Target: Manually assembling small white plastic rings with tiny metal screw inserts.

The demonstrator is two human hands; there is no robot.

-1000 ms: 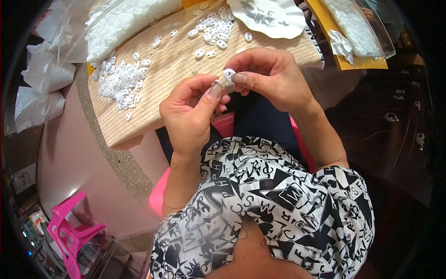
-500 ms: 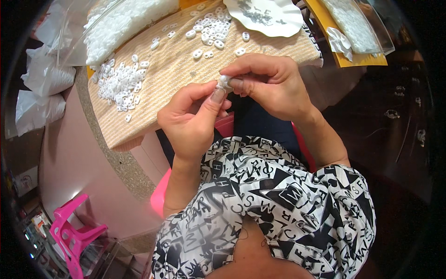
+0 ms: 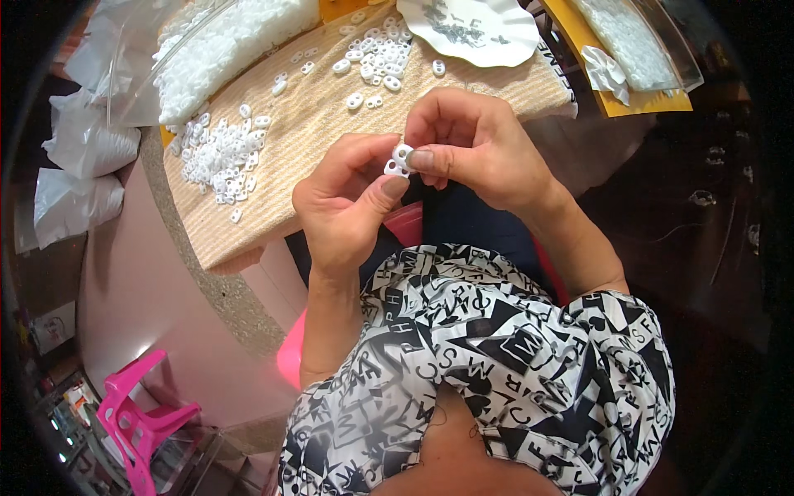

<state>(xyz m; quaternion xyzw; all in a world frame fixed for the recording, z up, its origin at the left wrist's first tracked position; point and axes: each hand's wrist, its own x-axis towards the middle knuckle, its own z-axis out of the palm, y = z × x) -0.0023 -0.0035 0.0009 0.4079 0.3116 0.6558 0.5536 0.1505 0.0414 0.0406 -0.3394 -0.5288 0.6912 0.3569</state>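
Between my two hands are small white plastic pieces with round holes (image 3: 398, 160), one against the other; whether they are joined I cannot tell. My left hand (image 3: 343, 198) pinches the lower piece between thumb and forefinger. The upper one is gripped by the thumb and fingers of my right hand (image 3: 480, 149). Both hands are just off the table's near edge. On the striped cloth (image 3: 314, 116) to the left lies a heap of similar white pieces (image 3: 222, 157). A second, looser group of white pieces (image 3: 385, 54) is spread farther back.
A white wavy-rimmed plate (image 3: 504, 45) holds small dark metal bits at the back. Clear bags full of white pieces (image 3: 236, 50) stand at the far left, with another bag (image 3: 633, 62) at the far right. Below left is a pink plastic stool (image 3: 141, 413).
The white pieces have been turned in my fingers, so their holes now show. My left hand has shifted slightly right. The whole view has moved a little.
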